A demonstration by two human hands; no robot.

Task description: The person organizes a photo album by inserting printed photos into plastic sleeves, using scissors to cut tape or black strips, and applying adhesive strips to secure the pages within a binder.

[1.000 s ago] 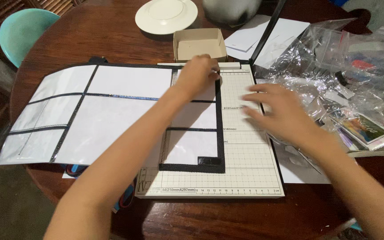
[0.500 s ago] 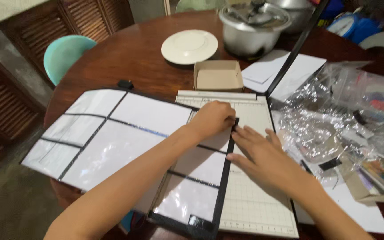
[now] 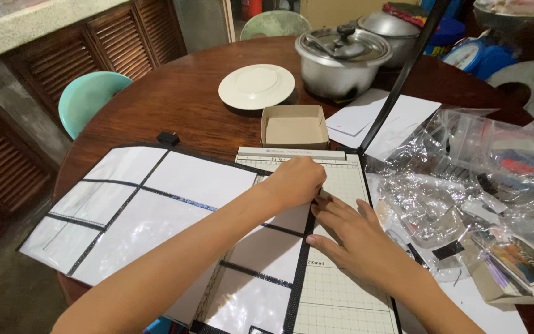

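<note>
A large clear pocket sheet with black glittery borders point(image 3: 156, 210) lies across a white gridded paper trimmer board point(image 3: 341, 291). My left hand point(image 3: 295, 181) is fisted on the sheet's black right edge near the top of the board. My right hand point(image 3: 353, 238) lies flat with fingers spread on the board's grid, its fingertips touching that same black edge just below the left hand. The trimmer's black blade arm point(image 3: 403, 74) stands raised at the board's far right corner.
A small open cardboard box point(image 3: 293, 128), a white plate point(image 3: 256, 86) and two metal pots point(image 3: 341, 59) stand beyond the board. Crumpled clear plastic bags point(image 3: 465, 179) and cards point(image 3: 526, 263) crowd the right. White papers point(image 3: 384, 117) lie behind. A teal chair point(image 3: 88, 99) stands left.
The view tilted up and closer. My right hand moved left from the plastic bags onto the board beside the sheet's edge. My left hand stayed fisted on the edge.
</note>
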